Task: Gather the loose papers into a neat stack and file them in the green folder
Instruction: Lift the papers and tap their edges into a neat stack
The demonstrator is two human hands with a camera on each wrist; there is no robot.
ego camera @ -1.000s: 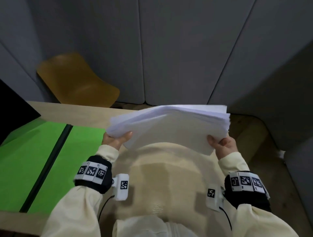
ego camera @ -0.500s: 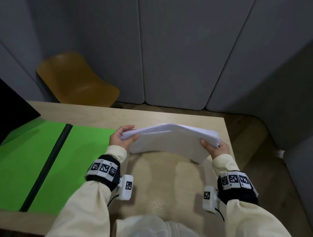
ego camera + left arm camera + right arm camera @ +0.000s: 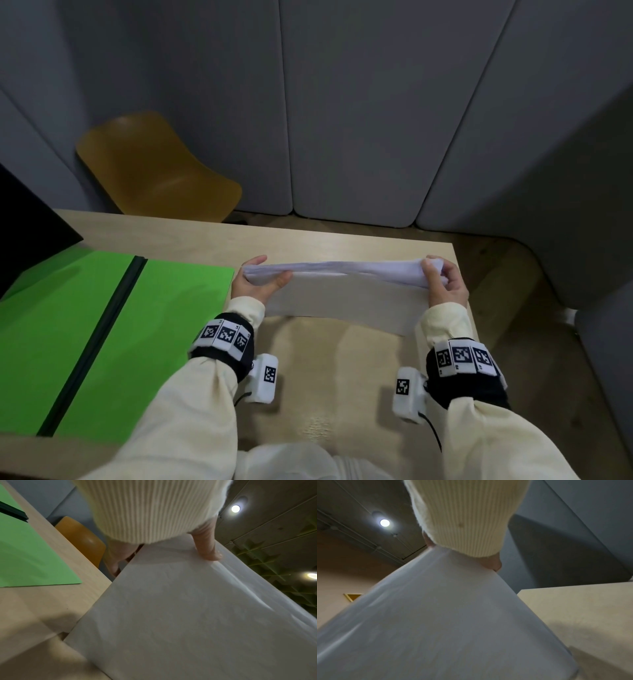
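Now the papers [image 3: 342, 291] have dropped, seemingly edge-down, onto the table [image 3: 325, 370]; left hand [image 3: 255, 284] and right hand [image 3: 445, 284] pinch the ends, green folder [image 3: 102, 325] at nine o'clock.

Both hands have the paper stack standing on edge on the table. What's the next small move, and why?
Probably tap the paper stack once more on the table to square it. The left hand and right hand each grip an end, and the upper edge looks uneven with sheets fanned. The green folder lies open at the left, ready once the edges line up.
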